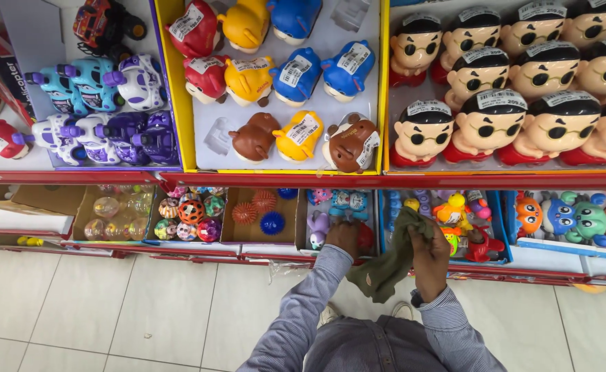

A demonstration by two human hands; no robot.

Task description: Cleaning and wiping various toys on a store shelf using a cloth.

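Olive cloth [390, 265], soft, light and limp by my judgement, hangs before the lower toy shelf [303, 256], bunched in my right hand [430, 249]; my left hand [345, 237] clasps something red, unidentifiable.

The cloth [390, 265] is a dull olive green, and the sleeves [296, 313] are blue-grey with thin pale stripes. The animal banks [296, 74] come in red, yellow, blue and brown on a pale tray with a yellow rim [179, 83]. The big-headed figures [487, 124] have black hair, dark glasses and red bodies. The cow toys [103, 110] are white with purple patches or light blue. The spiky balls [258, 212] are orange and blue. The floor tiles [82, 310] are off-white, and the shelf edge [262, 180] is red.
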